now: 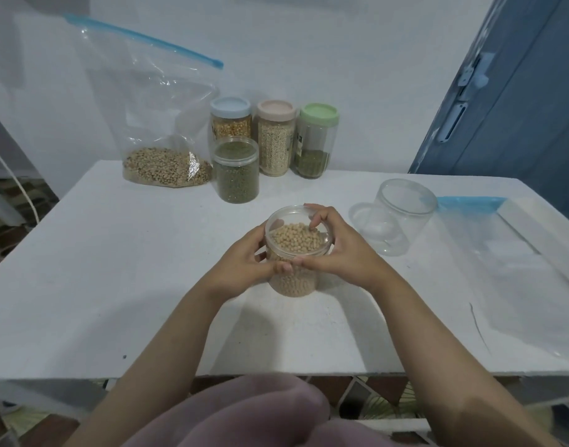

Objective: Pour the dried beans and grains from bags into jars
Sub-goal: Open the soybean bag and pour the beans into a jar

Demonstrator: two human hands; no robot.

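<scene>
White surface (115,285) fills the middle of the view, set against a pale wall with a blue door (515,101) at the far right. Nearest, near the centre, a clear jar of pale round beans (294,243) stands on the surface, lidless and filled nearly to the rim. The left hand (244,261) wraps its fingers round the jar's left side. The right hand (336,243) grasps the right side, thumb low across the front next to the left thumb, one fingertip curled over the rim and touching the beans. Just right of it an empty clear jar (399,217) stands, tipped toward the left. A flat empty zip bag (509,253) with a blue strip lies to the right, beside that jar. Farther back, a lidless jar of green beans (236,172) stands left of centre. Behind it, against the wall, three lidded jars stand in a row: blue-lidded jar (230,121), pink-lidded jar (275,140), green-lidded jar (315,143). At the far left a large clear zip bag (160,124) stands upright with brownish beans in its bottom.
</scene>
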